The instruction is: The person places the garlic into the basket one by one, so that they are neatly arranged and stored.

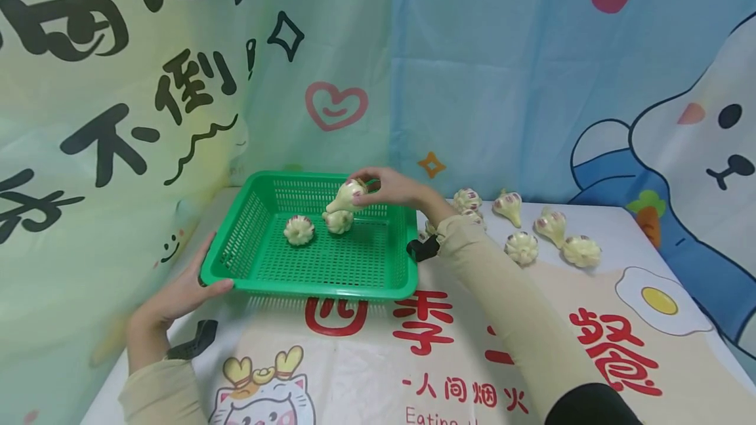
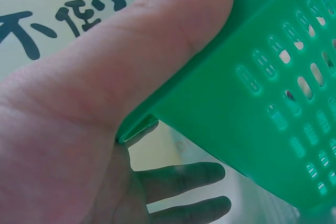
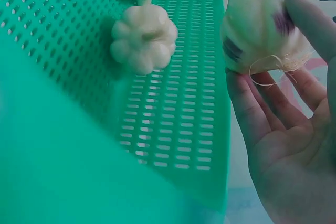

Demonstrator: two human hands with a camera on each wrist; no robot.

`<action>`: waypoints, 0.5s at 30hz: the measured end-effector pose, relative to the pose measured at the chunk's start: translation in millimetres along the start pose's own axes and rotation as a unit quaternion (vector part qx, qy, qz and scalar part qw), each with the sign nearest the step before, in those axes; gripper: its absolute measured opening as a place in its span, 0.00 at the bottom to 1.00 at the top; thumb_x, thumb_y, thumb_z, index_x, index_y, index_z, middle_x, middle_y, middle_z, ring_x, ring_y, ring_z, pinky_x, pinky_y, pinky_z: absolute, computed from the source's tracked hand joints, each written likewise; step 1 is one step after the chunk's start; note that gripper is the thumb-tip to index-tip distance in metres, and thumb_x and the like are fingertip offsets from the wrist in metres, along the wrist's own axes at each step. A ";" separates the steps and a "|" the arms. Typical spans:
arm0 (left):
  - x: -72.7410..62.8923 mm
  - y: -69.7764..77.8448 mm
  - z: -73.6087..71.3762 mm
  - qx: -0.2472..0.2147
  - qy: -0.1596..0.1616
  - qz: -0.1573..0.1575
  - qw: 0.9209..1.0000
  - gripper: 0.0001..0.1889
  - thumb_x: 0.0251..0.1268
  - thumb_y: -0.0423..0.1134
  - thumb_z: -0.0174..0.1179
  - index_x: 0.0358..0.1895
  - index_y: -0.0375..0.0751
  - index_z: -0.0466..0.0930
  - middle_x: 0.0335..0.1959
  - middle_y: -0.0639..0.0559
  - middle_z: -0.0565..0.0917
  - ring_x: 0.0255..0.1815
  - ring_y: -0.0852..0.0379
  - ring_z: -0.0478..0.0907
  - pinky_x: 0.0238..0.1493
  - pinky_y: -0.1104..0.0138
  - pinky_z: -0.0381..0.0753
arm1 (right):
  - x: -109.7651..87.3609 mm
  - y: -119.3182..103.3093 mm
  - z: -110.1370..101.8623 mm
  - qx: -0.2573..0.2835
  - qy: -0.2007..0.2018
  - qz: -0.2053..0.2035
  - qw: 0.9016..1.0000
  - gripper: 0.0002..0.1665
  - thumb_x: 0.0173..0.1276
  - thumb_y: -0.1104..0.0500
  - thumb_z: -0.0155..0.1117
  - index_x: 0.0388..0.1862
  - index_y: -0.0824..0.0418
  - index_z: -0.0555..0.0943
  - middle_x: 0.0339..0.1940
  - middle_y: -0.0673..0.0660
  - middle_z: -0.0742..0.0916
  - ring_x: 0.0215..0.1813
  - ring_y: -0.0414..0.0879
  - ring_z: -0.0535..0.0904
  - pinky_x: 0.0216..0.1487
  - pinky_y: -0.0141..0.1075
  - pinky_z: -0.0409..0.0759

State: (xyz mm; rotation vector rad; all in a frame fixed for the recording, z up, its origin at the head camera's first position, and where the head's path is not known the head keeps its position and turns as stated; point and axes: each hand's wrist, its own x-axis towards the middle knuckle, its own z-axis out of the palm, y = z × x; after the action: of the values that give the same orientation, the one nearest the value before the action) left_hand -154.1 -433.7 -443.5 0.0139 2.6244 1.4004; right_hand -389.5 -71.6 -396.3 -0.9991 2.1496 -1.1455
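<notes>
A green plastic basket (image 1: 331, 290) with slotted walls sits on the table. My left hand (image 1: 184, 292) grips its left front corner, the thumb (image 2: 173, 30) over the rim and the other fingers below and outside it. Above the basket, my right hand (image 1: 394, 189) pinches a garlic bulb (image 1: 348, 194) by its root end, purple streaks on its skin and its stem pointing down to the left. Two more garlic bulbs lie on the basket floor, one bulb (image 1: 298, 230) to the left and another bulb (image 1: 339, 222) partly covered by the held one.
Right of the basket, several garlic bulbs (image 1: 522, 248) lie on the table, some partly hidden behind the right forearm (image 1: 502, 287). A printed cloth (image 1: 461, 110) hangs upright behind the table. The tabletop (image 1: 354, 372) carries printed red characters and cartoon figures.
</notes>
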 end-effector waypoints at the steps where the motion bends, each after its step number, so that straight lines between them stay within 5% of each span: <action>1: -0.2 0.1 -0.1 -0.002 0.000 -0.001 1.000 0.52 0.64 0.46 0.58 0.74 0.63 0.21 0.73 0.31 0.43 0.66 0.35 0.50 0.60 0.37 0.55 | 2.2 -0.2 1.9 0.003 -0.001 0.001 1.000 0.31 0.64 0.50 0.65 0.66 0.50 0.69 0.64 0.55 0.73 0.64 0.54 0.71 0.58 0.50 0.74; 15: 1.1 -3.1 -1.3 0.003 0.001 0.007 1.000 0.51 0.65 0.46 0.58 0.74 0.64 0.22 0.72 0.31 0.47 0.66 0.36 0.52 0.60 0.38 0.56 | 22.5 1.6 26.3 0.003 -0.004 0.020 1.000 0.32 0.64 0.52 0.66 0.66 0.53 0.69 0.66 0.57 0.71 0.65 0.56 0.69 0.60 0.52 0.72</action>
State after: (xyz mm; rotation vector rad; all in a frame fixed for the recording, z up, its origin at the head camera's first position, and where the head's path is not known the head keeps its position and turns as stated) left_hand -155.2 -436.4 -445.5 0.0326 2.6361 1.3973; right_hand -385.0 -101.4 -413.3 -0.9522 2.1481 -1.1265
